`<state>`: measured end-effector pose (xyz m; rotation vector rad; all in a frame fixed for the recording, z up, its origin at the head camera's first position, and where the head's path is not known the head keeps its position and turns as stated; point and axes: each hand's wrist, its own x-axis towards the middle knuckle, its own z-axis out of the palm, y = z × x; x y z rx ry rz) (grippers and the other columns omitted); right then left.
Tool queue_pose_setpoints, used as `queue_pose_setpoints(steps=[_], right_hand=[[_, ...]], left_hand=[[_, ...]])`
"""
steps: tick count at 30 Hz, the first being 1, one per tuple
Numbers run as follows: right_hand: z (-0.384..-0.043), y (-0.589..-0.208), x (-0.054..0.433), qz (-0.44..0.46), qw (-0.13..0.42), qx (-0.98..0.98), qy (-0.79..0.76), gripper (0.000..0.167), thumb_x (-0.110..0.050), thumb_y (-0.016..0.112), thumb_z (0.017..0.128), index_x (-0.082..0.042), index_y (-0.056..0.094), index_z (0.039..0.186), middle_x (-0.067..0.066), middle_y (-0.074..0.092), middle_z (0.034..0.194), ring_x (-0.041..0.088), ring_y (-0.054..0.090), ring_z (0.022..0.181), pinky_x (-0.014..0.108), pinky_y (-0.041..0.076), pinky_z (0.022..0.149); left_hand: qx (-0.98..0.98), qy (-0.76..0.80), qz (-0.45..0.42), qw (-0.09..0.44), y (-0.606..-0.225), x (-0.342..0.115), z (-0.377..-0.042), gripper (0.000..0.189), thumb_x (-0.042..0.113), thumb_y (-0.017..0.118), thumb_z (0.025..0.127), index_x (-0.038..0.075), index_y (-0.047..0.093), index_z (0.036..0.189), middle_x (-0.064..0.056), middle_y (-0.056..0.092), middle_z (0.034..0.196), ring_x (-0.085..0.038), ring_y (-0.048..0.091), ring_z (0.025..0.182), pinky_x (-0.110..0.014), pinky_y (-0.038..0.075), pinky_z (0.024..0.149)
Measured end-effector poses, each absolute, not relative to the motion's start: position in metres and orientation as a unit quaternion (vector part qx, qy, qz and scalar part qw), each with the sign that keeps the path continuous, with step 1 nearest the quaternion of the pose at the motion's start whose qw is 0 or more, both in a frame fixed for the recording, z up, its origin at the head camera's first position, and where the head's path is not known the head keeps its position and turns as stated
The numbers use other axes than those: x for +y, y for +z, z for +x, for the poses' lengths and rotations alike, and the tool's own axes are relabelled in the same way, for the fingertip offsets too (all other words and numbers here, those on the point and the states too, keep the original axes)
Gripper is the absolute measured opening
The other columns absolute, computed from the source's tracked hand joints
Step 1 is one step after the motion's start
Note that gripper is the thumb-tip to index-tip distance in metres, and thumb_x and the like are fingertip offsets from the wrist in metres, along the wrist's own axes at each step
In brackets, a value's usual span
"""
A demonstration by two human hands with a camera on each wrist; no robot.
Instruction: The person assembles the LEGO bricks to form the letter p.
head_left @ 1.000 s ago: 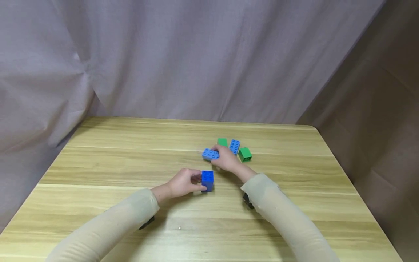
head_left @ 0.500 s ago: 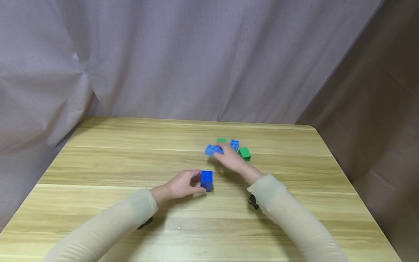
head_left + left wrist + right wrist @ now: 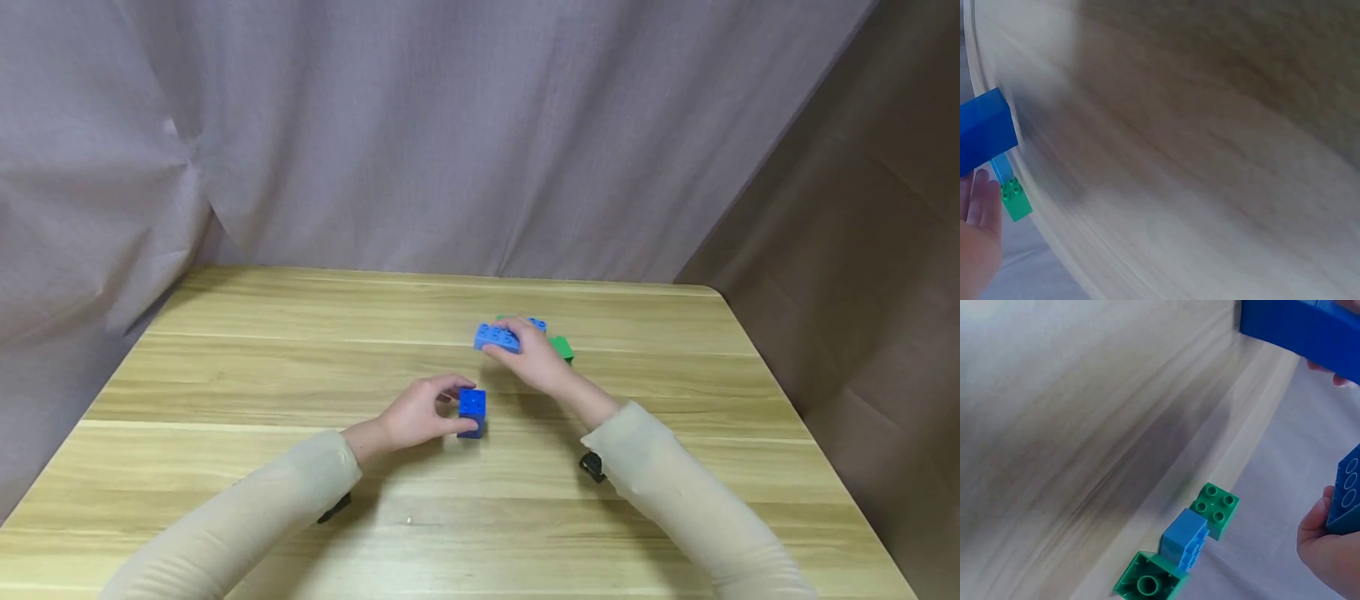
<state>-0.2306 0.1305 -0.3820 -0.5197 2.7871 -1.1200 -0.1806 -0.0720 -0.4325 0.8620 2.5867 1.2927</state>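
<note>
My left hand holds a tall dark blue building brick with studs on top, thumb on its near side and fingers behind it. The brick stands upright on the table in the head view. Farther back, my right hand pinches a lighter blue building brick with two rows of studs, raised over the table. The round hollows of its underside show in the right wrist view. Right behind this hand lie another blue brick and two green bricks, one studded and one with its hollow side showing.
The wooden table ends at a grey curtain along the back. A brown-grey cloth hangs on the right. A tiny white speck lies near the front. Dark wrist devices show under both sleeves.
My right hand has moved back and to the right with the lighter blue brick, and now covers more of the loose bricks. My left hand stays at the dark blue brick, its fingers reaching slightly farther round.
</note>
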Motion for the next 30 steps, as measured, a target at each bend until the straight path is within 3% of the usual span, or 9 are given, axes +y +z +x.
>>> queue_pose_setpoints(steps=[7, 30], right_hand=[[-0.217, -0.38, 0.13, -0.203, 0.044, 0.907, -0.367, 0.047, -0.029, 0.062, 0.09, -0.001, 0.052, 0.126, 0.018, 0.054, 0.126, 0.032, 0.054, 0.115, 0.046, 0.047, 0.099], [-0.191, -0.38, 0.133, -0.282, 0.053, 0.886, -0.365, 0.038, -0.023, 0.068, 0.085, -0.006, 0.059, 0.118, 0.014, 0.059, 0.121, 0.024, 0.057, 0.102, 0.035, 0.051, 0.085]], left_hand=[[0.851, 0.444, 0.27, 0.069, -0.432, -0.071, -0.179, 0.031, 0.025, 0.073, 0.081, 0.007, 0.06, 0.103, -0.005, 0.069, 0.099, -0.022, 0.065, 0.096, -0.032, 0.055, 0.087], [0.838, 0.467, 0.274, 0.068, -0.435, -0.07, -0.182, 0.026, 0.021, 0.074, 0.081, 0.007, 0.059, 0.097, -0.005, 0.068, 0.094, -0.015, 0.065, 0.088, -0.024, 0.056, 0.081]])
